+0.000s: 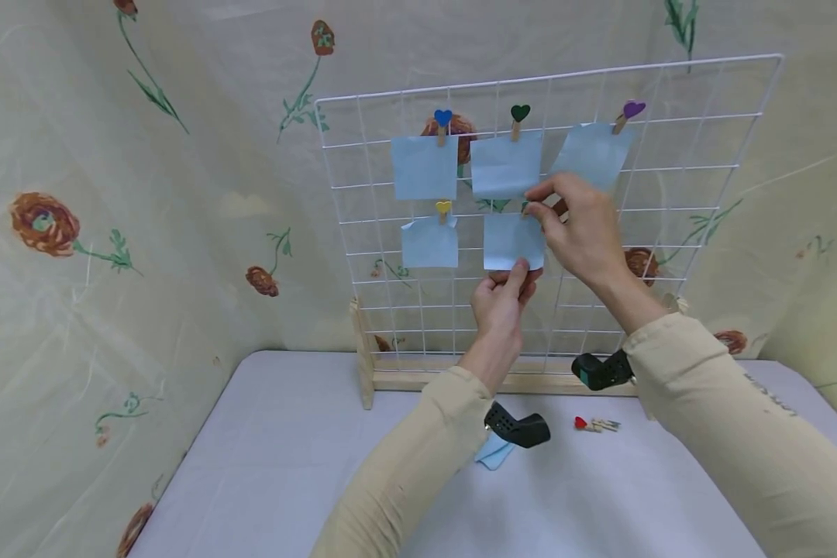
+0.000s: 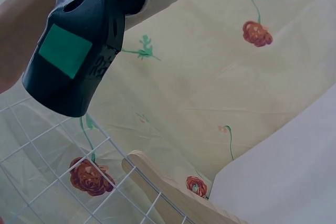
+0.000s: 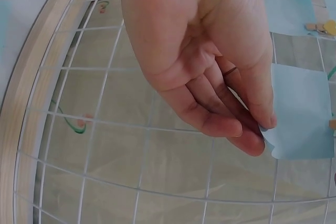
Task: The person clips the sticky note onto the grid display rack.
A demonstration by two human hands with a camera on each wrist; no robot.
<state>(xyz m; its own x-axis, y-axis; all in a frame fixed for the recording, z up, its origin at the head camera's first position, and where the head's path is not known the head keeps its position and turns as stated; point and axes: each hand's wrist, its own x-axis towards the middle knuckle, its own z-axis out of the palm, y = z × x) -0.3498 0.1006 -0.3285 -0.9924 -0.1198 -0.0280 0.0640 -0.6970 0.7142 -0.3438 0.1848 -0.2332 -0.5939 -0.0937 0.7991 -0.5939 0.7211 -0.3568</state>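
My left hand (image 1: 498, 306) pinches the lower edge of a light blue paper note (image 1: 509, 239), with its thumb on the front. In the right wrist view, the left hand (image 3: 205, 72) holds that edge of the note (image 3: 303, 108), whose corner curls slightly. At the note's top right corner, my right hand (image 1: 579, 225) pinches a small wooden clothespin (image 1: 526, 208), mostly covered by the fingers. The note lies against a white wire grid (image 1: 418, 318). In the left wrist view, no hand shows, only a black wrist camera (image 2: 73, 45), a forearm and the grid.
Several blue notes (image 1: 425, 174) hang on the grid from clothespins with coloured hearts. A wooden stand (image 1: 404, 380) holds the grid upright. On the white table (image 1: 286, 465) lie a red-heart clothespin (image 1: 582, 423), plain metal-sprung pegs (image 1: 605, 425) and more blue notes (image 1: 495, 452).
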